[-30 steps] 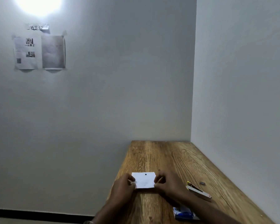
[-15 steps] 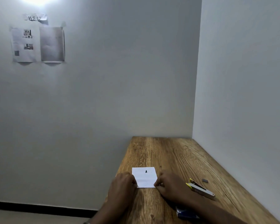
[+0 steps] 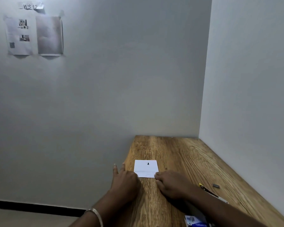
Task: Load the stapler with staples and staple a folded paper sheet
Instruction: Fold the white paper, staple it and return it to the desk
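Wooden table (image 3: 179, 149): left hand (image 3: 124, 181) has spread flat; right hand (image 3: 170, 184) still pinches paper (image 3: 146, 168).

A wooden bench (image 3: 179, 149) sits in the corner of a room, pushed up against two plain grey walls. High up on the left wall (image 3: 105, 79) hang two sheets of paper (image 3: 34, 36), and a small label (image 3: 30, 6) above them reads "WS 12". A black strip (image 3: 31, 208) runs along the bottom of that wall, just above the pale floor (image 3: 23, 221).
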`<state>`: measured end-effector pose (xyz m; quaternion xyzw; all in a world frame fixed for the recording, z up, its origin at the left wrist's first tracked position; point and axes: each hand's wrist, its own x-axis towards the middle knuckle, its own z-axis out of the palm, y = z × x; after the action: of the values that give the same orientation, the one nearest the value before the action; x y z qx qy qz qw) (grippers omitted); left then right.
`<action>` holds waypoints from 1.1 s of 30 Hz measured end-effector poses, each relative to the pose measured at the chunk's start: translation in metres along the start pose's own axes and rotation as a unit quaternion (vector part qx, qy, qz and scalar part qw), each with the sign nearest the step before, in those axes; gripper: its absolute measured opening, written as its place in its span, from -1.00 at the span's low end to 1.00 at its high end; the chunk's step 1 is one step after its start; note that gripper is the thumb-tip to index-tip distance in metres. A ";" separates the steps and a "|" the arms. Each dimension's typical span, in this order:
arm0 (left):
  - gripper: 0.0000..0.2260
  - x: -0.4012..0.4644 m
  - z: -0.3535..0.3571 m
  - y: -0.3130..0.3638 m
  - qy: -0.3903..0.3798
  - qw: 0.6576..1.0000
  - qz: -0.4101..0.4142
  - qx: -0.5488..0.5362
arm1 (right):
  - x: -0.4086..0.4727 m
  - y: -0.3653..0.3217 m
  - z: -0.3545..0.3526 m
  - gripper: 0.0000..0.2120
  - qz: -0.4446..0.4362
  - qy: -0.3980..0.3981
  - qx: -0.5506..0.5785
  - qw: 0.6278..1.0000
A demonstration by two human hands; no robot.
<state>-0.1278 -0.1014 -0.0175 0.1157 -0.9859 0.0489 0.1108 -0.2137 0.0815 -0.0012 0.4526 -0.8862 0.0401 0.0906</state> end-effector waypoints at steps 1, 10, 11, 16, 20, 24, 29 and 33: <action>-0.64 0.007 0.001 -0.001 -0.007 1.000 -0.004 -0.005 | 0.006 0.000 -0.001 -0.58 0.004 -0.016 -0.001 1.000; -0.63 0.093 0.021 -0.016 -0.032 0.999 -0.035 -0.022 | 0.092 0.030 0.010 -0.63 0.069 -0.079 0.043 0.994; -0.64 0.103 0.022 -0.017 -0.035 0.998 -0.039 -0.021 | 0.102 0.036 0.014 -0.64 0.075 -0.079 0.042 0.993; -0.61 0.167 0.036 -0.028 -0.052 0.996 -0.067 -0.022 | 0.159 0.062 0.031 -0.66 0.090 -0.074 0.038 0.992; -0.60 0.217 0.050 -0.035 -0.057 0.994 -0.085 -0.039 | 0.207 0.083 0.043 -0.51 0.118 -0.095 0.054 0.987; -0.58 0.253 0.058 -0.041 -0.066 0.992 -0.100 -0.041 | 0.236 0.098 0.050 -0.31 0.118 -0.123 0.055 0.984; -0.56 0.284 0.067 -0.046 -0.067 0.992 -0.101 -0.024 | 0.257 0.116 0.061 -0.22 0.120 -0.133 0.052 0.982; -0.59 0.286 0.073 -0.045 -0.059 0.993 -0.094 -0.027 | 0.260 0.119 0.063 -0.23 0.111 -0.136 0.047 0.983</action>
<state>-0.4033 -0.2163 -0.0193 0.2075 -0.9764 0.0049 0.0600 -0.4670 -0.0646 -0.0109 0.3563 -0.9322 0.0295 -0.0574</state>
